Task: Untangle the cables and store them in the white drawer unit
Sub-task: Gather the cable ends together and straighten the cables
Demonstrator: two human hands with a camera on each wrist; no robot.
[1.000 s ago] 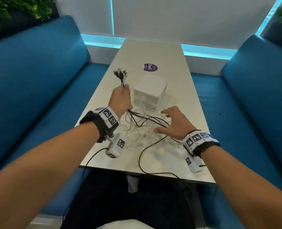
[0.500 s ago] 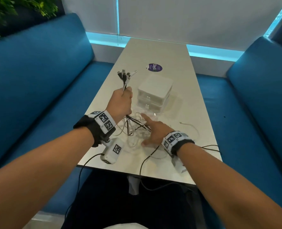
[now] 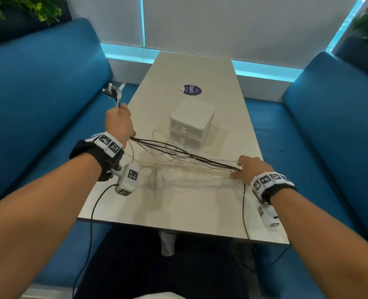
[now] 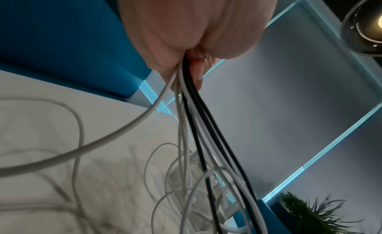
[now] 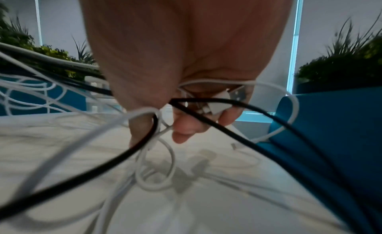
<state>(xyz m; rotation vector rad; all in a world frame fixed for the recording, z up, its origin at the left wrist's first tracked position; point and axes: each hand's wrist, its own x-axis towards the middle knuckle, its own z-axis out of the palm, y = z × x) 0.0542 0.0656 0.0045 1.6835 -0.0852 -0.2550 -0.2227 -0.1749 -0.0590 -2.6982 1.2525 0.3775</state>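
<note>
Cables [image 3: 185,155] are drawn taut across mid-frame: left hand [image 3: 119,124] fists one end with plugs fanned above it, right hand [image 3: 251,169] pinches the other at the tabletop [image 3: 189,208] right edge, apparently to comb out loops. White drawer unit [image 3: 190,123], drawers closed, stands just beyond the cables at centre. Bare surface lies nearer the lower frame.

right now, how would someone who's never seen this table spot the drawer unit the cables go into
Start at the long pale table between the blue benches. Just nearer than the round purple sticker stands the white drawer unit. It is the only boxy thing there; everything else is loose cables.
</note>
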